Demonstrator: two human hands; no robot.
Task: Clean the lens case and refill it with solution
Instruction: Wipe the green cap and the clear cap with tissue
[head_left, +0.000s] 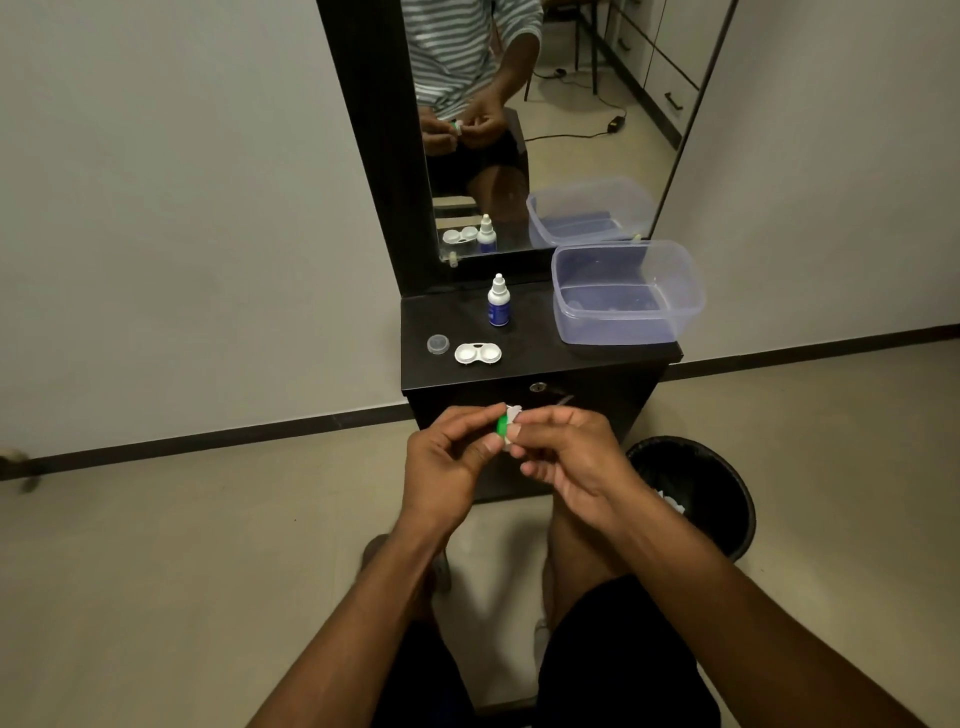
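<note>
The white lens case (478, 354) lies open, with no caps on its two wells, on the dark cabinet top (550, 358). A clear round cap (438, 344) rests just left of it. Behind them stands a small white solution bottle (498, 301) with a blue label. In front of the cabinet, my left hand (447, 457) pinches a green lens-case cap (502, 427). My right hand (566, 447) presses a small piece of white tissue (514, 415) against that cap. Most of the tissue is hidden by my fingers.
A clear plastic tub (626, 293) holding some water sits at the cabinet's right end. A tall mirror (545, 119) rises behind it. A black waste bin (696, 488) with white scraps stands on the floor at the right of my knee.
</note>
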